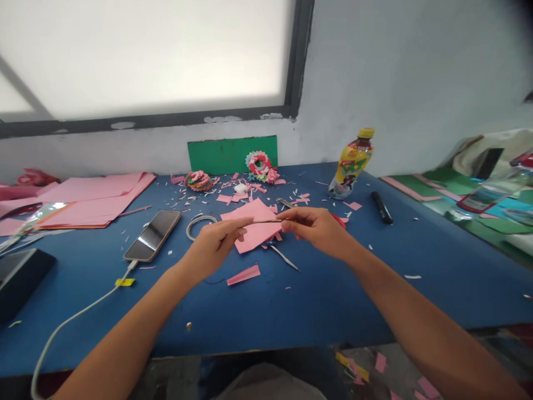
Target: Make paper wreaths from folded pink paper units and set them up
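Through the head camera I look down on a blue table [325, 305], and I take the pink sheet [260, 238] in the middle as my landmark. Right above that sheet I have a thin strip [267, 221], seen almost edge-on, so I can't tell what it is made of. My left hand [210, 244] grips the strip's left end with its fingertips, coming in over the sheet's left side. My right hand [318, 228] pinches the other end between thumb and fingers at the sheet's right side.

Just nearer to me than the sheet lie a white pen-like tool [285, 259], tilted across the table, and a pink paper strip [244, 275]. Left of the sheet I see a coiled white cable [190, 226], then a phone [153, 236] with a charging cord [79, 315], and farther left a pile of pink paper [95, 197]. Beyond the sheet are paper scraps [225, 198], a paper flower [197, 180], a paper ring [251, 161] and an upright green board [233, 156]. Off to the sheet's right stand a yellow-capped bottle [353, 164] and, lying past it, a black marker [381, 207].
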Available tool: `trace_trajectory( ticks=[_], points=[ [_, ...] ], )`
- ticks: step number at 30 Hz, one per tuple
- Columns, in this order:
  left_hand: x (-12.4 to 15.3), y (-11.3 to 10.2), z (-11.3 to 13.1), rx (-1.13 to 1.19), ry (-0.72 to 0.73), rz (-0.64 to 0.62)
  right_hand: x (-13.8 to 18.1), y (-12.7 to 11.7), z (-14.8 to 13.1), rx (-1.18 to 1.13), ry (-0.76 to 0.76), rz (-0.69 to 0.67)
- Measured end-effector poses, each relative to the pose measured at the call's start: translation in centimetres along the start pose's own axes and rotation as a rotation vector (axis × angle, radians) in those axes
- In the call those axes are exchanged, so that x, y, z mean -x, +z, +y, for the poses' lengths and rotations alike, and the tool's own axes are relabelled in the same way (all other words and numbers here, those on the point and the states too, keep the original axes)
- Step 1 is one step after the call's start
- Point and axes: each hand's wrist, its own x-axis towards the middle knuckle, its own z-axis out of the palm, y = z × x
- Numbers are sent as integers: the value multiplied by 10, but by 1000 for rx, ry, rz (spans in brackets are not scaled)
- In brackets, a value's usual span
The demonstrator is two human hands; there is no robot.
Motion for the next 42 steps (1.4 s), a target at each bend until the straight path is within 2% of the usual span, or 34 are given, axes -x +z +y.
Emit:
trace_trajectory(
  ticks=[4,8,12,17,22,26,31,34,36,42],
  points=[
    [-1,-7,-2,-44,26,-166,1,-9,-1,60,45,-134],
    [-2,-8,5,-61,-43,-297,2,-14,0,105,75,-241],
    [-3,-6,10,-71,-104,-362,3,-16,-2,162,82,-318],
    [-1,-9,8,-66,-63,-449,4,-17,-5,249,98,-374],
    [-1,-11,8,-54,-50,-527,5,-17,-2,286,49,-431],
    [-1,-11,7,-70,-69,-503,5,-16,-1,276,47,-400],
    [-2,-10,6,-61,-133,-360,2,-12,3,221,-18,-203],
    [-3,-12,10,-25,-167,-329,1,-10,2,230,-60,-143],
    [-3,-15,13,27,-193,-371,2,-10,0,237,-79,-160],
    [-2,-24,16,148,-293,-618,7,-4,-4,206,-103,-290]
  ],
)
